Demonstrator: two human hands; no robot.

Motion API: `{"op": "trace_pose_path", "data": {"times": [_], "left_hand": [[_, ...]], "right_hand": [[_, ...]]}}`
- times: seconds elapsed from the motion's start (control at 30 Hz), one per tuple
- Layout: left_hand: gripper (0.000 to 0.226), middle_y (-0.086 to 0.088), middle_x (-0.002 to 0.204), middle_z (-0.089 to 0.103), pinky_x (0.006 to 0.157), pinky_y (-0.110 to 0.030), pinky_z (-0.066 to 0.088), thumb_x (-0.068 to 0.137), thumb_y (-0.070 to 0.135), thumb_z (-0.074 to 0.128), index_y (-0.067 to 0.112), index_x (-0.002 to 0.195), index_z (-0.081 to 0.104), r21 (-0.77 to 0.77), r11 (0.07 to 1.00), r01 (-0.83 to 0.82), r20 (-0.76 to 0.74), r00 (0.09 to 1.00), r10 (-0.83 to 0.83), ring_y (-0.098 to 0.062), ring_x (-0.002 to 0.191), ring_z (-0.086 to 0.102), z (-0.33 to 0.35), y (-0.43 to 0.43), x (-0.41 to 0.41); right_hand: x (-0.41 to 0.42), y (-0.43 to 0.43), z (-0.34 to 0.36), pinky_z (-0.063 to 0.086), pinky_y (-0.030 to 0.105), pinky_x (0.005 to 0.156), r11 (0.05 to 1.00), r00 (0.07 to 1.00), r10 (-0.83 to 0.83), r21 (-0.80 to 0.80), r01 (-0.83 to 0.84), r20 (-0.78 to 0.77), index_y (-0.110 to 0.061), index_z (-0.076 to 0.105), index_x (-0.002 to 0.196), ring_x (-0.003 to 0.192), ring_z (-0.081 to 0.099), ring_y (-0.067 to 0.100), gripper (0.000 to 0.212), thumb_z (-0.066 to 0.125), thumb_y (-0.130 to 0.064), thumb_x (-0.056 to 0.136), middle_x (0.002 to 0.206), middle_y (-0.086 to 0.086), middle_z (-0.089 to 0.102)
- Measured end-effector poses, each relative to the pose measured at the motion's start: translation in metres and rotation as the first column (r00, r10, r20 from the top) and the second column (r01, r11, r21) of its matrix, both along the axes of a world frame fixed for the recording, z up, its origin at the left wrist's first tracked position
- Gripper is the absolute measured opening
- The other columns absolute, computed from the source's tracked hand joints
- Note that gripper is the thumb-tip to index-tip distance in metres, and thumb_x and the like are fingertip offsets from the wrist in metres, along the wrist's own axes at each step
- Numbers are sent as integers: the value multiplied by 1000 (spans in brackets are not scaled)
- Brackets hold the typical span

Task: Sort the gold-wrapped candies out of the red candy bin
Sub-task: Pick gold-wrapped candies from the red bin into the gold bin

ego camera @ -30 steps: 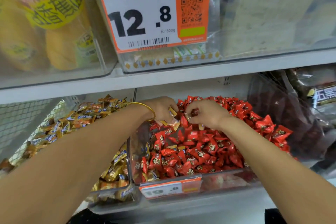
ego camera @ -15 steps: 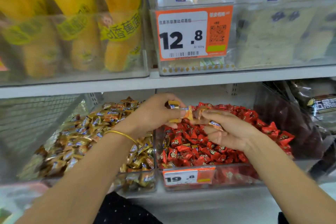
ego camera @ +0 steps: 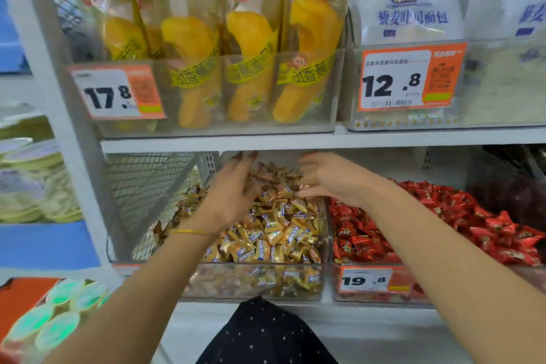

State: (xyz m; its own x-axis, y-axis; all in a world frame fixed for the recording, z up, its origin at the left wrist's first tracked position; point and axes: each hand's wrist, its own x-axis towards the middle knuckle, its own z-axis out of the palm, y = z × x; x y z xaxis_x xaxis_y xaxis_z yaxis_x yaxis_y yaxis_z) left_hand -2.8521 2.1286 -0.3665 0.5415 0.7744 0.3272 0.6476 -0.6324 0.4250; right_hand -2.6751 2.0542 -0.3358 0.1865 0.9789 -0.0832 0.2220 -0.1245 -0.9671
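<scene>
Over the heap of gold-wrapped candies on the lower shelf, the left hand lies palm down, fingers spread; at its 3 o'clock the right hand is loosely open, holding nothing visible, and further toward 3 o'clock stands the red candy bin

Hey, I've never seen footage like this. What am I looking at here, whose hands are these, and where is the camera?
There is no machine. A person wears a camera on the head, looking forward and down, so you see their own arms reaching into a shop shelf. The left hand and the right hand are spread open over the clear bin of gold-wrapped candies; neither plainly holds anything. The red candy bin stands just to the right, with a 19.8 price tag. Yellow bread packs stand one level up.
</scene>
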Motion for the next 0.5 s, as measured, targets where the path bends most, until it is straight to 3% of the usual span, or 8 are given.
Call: {"op": "trace_pose_path", "data": {"times": [0.1, 0.2, 0.37, 0.5], "left_hand": [[56, 4, 158, 1, 116, -51, -1, 94, 51, 35, 42, 146, 15, 165, 978, 131, -205, 974, -96, -21, 145, -5, -30, -13, 19], [61, 7, 156, -15, 109, -59, -17, 88, 68, 18, 48, 144, 2, 152, 959, 241, -484, 864, -140, -23, 141, -25, -51, -15, 46], [66, 6, 156, -18, 106, -62, -18, 81, 78, 13, 55, 141, -3, 79, 986, 150, -594, 801, -74, -30, 139, -28, -60, 8, 53], [63, 6, 155, -20, 107, -64, -14, 79, 79, 6, 59, 138, -6, 61, 997, 38, -599, 800, 7, -31, 139, -28, -61, 27, 40]], "right_hand": [[9, -11, -6, 51, 40, 83, 983, 969, -153, 69, 169, -195, 8, 44, 130, 118, 51, 39, 38, 41, 14, 93, 135, 27, 45], [12, -12, -13, 55, 29, 54, 936, 920, -312, 92, 341, -237, 8, 50, 123, 111, 55, 41, 31, 37, 12, 95, 128, 27, 49], [25, -7, -29, 50, 18, 43, 883, 896, -420, 163, 441, -147, -1, 53, 116, 75, 59, 21, 33, 35, 14, 92, 118, 19, 56], [33, -3, -42, 50, 21, 47, 874, 886, -445, 153, 462, -129, -7, 53, 110, 75, 58, 18, 31, 36, 10, 91, 115, 15, 55]]}}
